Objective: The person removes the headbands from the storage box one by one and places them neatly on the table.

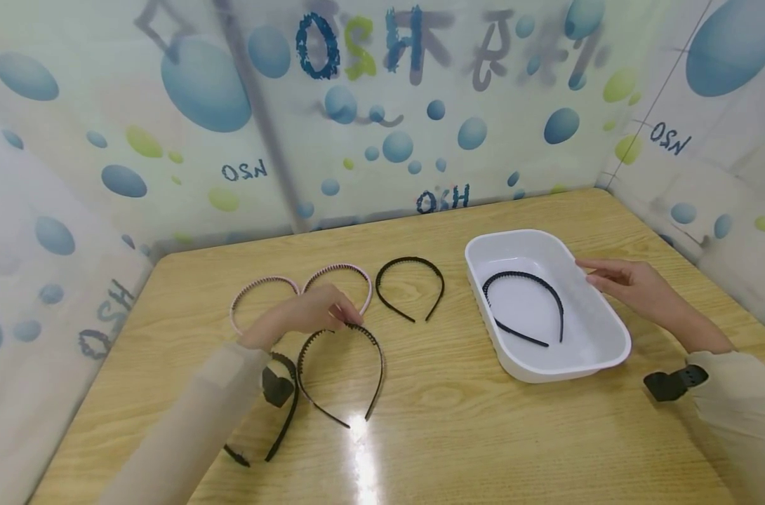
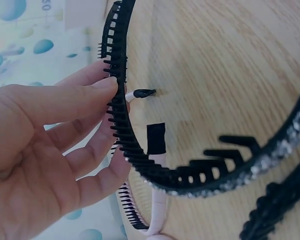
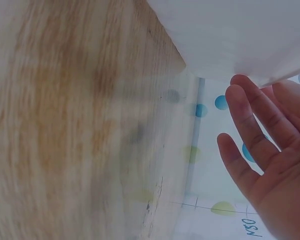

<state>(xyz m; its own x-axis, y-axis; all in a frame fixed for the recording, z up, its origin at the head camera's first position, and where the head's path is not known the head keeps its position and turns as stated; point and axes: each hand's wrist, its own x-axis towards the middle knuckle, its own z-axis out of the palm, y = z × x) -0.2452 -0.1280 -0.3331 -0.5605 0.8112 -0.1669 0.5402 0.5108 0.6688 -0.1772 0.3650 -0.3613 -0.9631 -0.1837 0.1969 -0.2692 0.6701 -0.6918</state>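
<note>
Pinched at its arched top, a black headband with comb teeth and silvery glitter [image 1: 381, 365] is in my left hand [image 1: 313, 308]. The left wrist view shows the thumb and fingers on its toothed band [image 2: 121, 115]. My right hand [image 1: 638, 287], fingers mostly straight, touches the right side of a white plastic basin [image 1: 603, 330]. In the right wrist view its fingertips [image 3: 238, 95] are by the basin's outer wall. Inside the basin lies a black headband [image 1: 556, 301].
Behind the left hand lie two pink toothed headbands, one on the left [image 1: 234, 305] and one on the right [image 1: 368, 287]. Another black headband [image 1: 441, 273] is left of the basin. A thicker dark headband [image 1: 284, 428] lies partly under the left forearm. Patterned sheeting [image 1: 370, 140] borders the wooden table [image 1: 458, 435].
</note>
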